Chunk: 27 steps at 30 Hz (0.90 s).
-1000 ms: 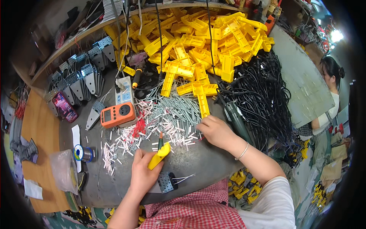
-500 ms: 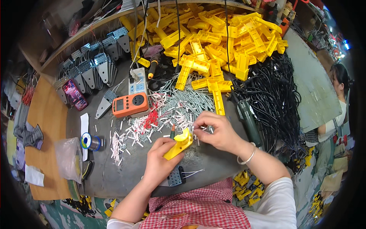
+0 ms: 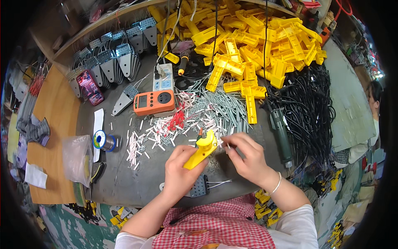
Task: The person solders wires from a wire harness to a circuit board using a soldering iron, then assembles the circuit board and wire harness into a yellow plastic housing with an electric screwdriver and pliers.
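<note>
My left hand point(image 3: 179, 168) is closed around a yellow plastic housing point(image 3: 202, 151), its curved, notched end pointing away from me. Just right of that end, my right hand point(image 3: 251, 162) has its thumb and forefinger pinched; a small pale piece shows at the fingertips, too blurred to name. Behind the housing, a dark, orange-tipped tool point(image 3: 200, 133) is partly hidden. Below my left hand lies a perforated metal plate point(image 3: 200, 186) with two pale wires, partly covered by my wrist. Loose screws point(image 3: 226, 108) and small white tubes point(image 3: 133, 148) are spread beyond my hands.
Yellow housings point(image 3: 248, 37) are heaped at the back, beside black cables point(image 3: 309, 112). A dark green electric screwdriver point(image 3: 281, 135) stands to the right. Leftward are an orange meter point(image 3: 154, 102), a solder spool point(image 3: 103, 142), a phone point(image 3: 90, 88) and stacked metal plates point(image 3: 126, 62).
The whole view has shifted, so the bench sits farther right. My right hand has drawn back toward me from the screw pile. My left hand still holds the housing.
</note>
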Each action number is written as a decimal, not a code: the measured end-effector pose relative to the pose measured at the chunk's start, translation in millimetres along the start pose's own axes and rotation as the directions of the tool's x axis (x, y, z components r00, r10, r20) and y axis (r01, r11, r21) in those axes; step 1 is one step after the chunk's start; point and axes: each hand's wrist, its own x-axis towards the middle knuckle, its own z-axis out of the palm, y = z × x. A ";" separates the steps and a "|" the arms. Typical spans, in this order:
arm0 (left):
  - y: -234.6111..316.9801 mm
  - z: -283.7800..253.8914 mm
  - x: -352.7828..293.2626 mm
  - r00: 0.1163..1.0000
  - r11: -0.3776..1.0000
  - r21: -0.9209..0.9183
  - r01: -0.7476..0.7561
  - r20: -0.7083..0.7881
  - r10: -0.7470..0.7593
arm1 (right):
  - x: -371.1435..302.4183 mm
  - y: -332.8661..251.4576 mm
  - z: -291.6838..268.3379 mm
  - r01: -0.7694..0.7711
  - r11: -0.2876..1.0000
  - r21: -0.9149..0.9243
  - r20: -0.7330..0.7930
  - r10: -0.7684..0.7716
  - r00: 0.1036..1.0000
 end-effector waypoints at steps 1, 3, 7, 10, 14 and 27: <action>-0.8 -1.8 -0.3 1.000 0.999 -0.030 0.028 0.010 -0.028 | -2.8 -6.3 0.9 0.003 1.000 0.006 0.007 -0.003 1.000; 2.3 -1.8 0.0 0.998 0.998 -0.048 0.048 0.032 -0.047 | -9.1 -16.7 1.3 -0.165 0.938 0.306 0.123 0.133 0.983; 8.9 8.1 -1.0 1.000 0.998 -0.062 -0.025 -0.015 0.025 | -5.6 -12.8 11.6 -0.255 0.909 0.329 0.170 0.209 0.963; 8.9 7.6 -1.3 0.999 0.998 -0.052 -0.027 -0.043 0.025 | -1.3 -14.6 18.6 -0.202 0.913 0.355 0.146 0.160 0.976; 9.4 11.2 -5.8 0.997 0.999 -0.032 -0.034 -0.063 0.032 | 4.0 -6.1 26.6 -0.015 0.986 0.165 0.039 0.008 0.999; 28.2 -24.6 9.5 0.947 0.991 -0.085 -0.101 0.297 0.122 | 19.9 -48.9 -30.4 0.659 0.485 -0.575 0.568 -0.344 0.748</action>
